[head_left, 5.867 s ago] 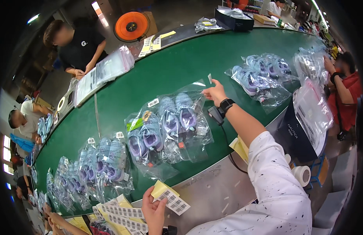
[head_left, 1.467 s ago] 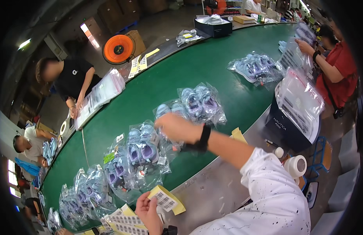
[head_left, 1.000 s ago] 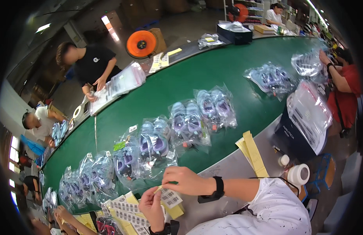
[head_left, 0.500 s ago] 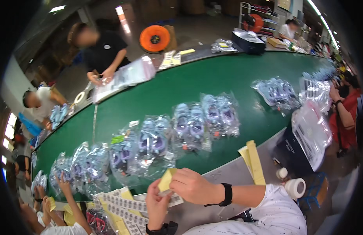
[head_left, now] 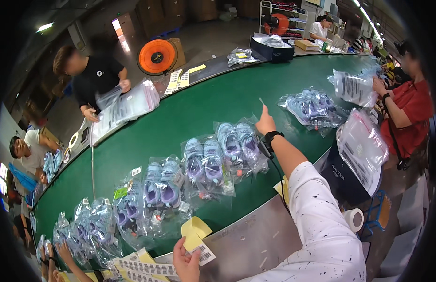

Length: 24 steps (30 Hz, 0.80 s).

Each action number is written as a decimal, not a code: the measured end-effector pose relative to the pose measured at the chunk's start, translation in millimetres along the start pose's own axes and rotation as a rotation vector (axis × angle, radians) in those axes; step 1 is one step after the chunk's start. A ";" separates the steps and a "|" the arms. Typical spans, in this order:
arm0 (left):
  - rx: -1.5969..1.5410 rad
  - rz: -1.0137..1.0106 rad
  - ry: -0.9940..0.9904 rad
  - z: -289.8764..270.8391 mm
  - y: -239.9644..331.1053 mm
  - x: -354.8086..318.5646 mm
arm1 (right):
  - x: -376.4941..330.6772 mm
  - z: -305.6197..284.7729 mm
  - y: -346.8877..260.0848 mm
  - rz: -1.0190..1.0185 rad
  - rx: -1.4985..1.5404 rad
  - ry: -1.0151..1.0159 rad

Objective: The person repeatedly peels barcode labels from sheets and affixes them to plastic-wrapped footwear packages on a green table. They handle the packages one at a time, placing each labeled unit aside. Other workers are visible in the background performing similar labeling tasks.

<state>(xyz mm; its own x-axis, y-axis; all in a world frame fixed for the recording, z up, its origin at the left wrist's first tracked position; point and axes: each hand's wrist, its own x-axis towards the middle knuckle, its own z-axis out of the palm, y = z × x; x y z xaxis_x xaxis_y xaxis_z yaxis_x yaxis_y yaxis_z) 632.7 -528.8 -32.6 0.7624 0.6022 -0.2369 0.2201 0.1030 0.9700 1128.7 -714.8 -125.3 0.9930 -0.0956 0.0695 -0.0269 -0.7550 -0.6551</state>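
My left hand point(head_left: 186, 264) pinches a curled yellow backing strip point(head_left: 196, 228) with a white barcode label on its lower end, at the near edge of the belt. My right hand point(head_left: 266, 123) is stretched out over the green belt point(head_left: 189, 105). A thin, pale piece stands up from its fingertips, seen nearly edge-on and too small to make out. Just left of that hand lies a pair of light-blue shoes in a clear bag point(head_left: 237, 143). More bagged shoes point(head_left: 202, 162) line up toward the lower left. Another bagged pair point(head_left: 309, 108) lies to the right.
Barcode label sheets point(head_left: 142, 270) lie beside my left hand. A dark box point(head_left: 342, 176) holding clear bags stands at right, near a white roll point(head_left: 353, 219). Across the belt, a person in black point(head_left: 98, 77) handles clear bags; a person in red point(head_left: 410, 110) works at right.
My right hand has left the label strip beside my left hand and reached out across the belt. My left hand keeps the strip. The view has shifted a little.
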 end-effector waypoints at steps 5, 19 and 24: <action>-0.018 -0.035 -0.032 10.6 -7.7 11.3 | 40.1 -6.5 59.2 0.401 0.732 0.068; 0.046 -0.165 -0.115 25.0 -13.5 26.8 | 120.9 -19.2 77.1 0.066 0.287 -0.686; 0.042 -0.141 -0.044 24.6 -16.3 26.9 | 106.9 -12.6 51.2 0.163 0.327 -0.808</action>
<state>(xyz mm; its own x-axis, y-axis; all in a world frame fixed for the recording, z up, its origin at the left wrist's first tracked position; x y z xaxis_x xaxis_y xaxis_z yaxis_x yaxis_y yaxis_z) 664.5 -533.7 -56.1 0.7477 0.5492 -0.3732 0.3512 0.1500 0.9242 1232.0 -771.8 -141.9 0.7609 0.3953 -0.5147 -0.2634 -0.5367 -0.8016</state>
